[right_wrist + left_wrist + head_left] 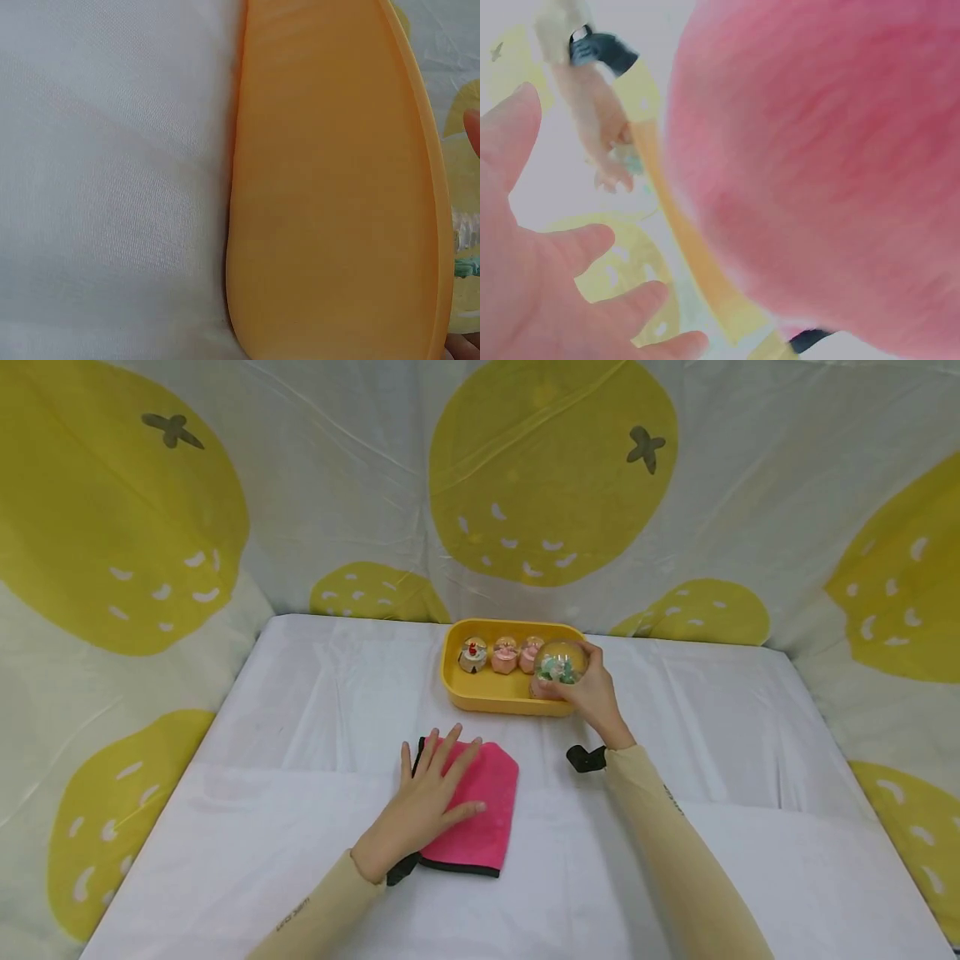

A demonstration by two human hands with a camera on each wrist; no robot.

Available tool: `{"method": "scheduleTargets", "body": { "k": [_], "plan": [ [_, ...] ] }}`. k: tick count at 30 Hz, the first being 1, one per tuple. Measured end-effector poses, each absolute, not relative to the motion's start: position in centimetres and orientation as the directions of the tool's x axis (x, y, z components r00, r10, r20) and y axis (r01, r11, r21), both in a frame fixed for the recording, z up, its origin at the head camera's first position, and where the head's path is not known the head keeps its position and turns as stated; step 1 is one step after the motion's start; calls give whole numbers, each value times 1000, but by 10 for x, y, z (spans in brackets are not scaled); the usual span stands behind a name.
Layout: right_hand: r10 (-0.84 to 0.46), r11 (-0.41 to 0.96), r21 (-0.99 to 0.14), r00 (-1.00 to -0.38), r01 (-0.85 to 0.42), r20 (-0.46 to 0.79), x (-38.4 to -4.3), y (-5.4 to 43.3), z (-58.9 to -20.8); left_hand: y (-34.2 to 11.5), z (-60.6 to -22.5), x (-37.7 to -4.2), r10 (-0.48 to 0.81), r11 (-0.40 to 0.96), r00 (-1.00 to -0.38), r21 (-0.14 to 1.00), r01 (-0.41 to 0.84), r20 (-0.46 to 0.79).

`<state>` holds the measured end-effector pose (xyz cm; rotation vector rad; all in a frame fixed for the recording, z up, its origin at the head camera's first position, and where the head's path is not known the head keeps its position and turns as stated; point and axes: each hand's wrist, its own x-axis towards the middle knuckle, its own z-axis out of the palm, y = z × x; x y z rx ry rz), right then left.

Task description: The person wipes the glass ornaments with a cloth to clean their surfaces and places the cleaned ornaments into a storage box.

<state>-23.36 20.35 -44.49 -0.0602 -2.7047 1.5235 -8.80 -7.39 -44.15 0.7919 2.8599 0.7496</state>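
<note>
My right hand (592, 693) grips a clear snow globe (561, 662) with green and white figures inside, over the right end of a yellow tray (480, 703). Three smaller globes stand in a row inside that tray: one with a red-topped white figure (473, 655) and two pink-based ones (505, 657). Below the tray, my left hand (423, 806) is spread over a pink cloth (491, 802) edged in black; whether the palm presses it, I cannot tell. In the right wrist view the tray's side (337, 180) fills the middle, with a sliver of globe (466, 240) past its rim.
A white cloth (300, 693) covers the table. Behind it and at both sides hangs a white curtain (360, 485) printed with large yellow fruit. Black straps (585, 758) sit at both wrists.
</note>
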Motion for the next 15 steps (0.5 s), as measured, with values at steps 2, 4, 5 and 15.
{"method": "scheduleTargets", "body": {
  "k": [2,4,5,15],
  "plan": [
    [45,530,-848,-999,21,3,-234,203,-443,-75,-436,-91,497,739,-865,491,461,64],
    [36,541,-840,-999,24,-6,-233,203,-442,-76,-432,-94,497,739,-865,488,465,73],
    [32,547,-837,-999,25,-9,-233,202,-441,-77,-429,-96,496,735,-864,490,469,84],
    [-2,565,-825,-1000,-13,14,-228,205,-439,-78,-402,-127,437,728,-866,471,499,242]
  ]
}}
